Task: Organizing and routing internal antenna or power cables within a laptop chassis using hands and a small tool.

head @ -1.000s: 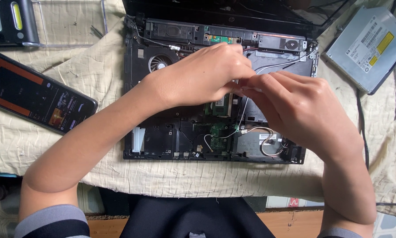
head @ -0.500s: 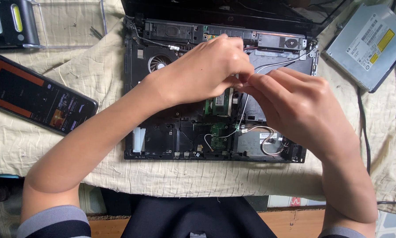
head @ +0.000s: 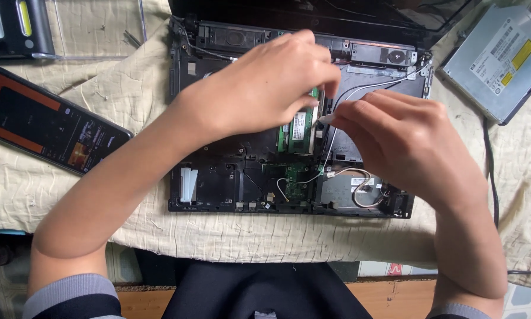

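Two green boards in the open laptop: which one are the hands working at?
The upper memory module, just under the left hand; the smaller board below lies clear of both hands.

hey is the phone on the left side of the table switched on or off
On. The phone, lying flat on the cream cloth left of the opened laptop base, has a lit screen showing orange panels and small pictures.

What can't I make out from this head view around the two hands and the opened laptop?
- Green memory module: upper part hidden under the left hand.
- Thin white cable: its upper end vanishes under the right hand; whether the fingers pinch it is unclear.
- Silver optical drive: cut off by the right edge.
- Black screwdriver case: cropped at the top left corner.
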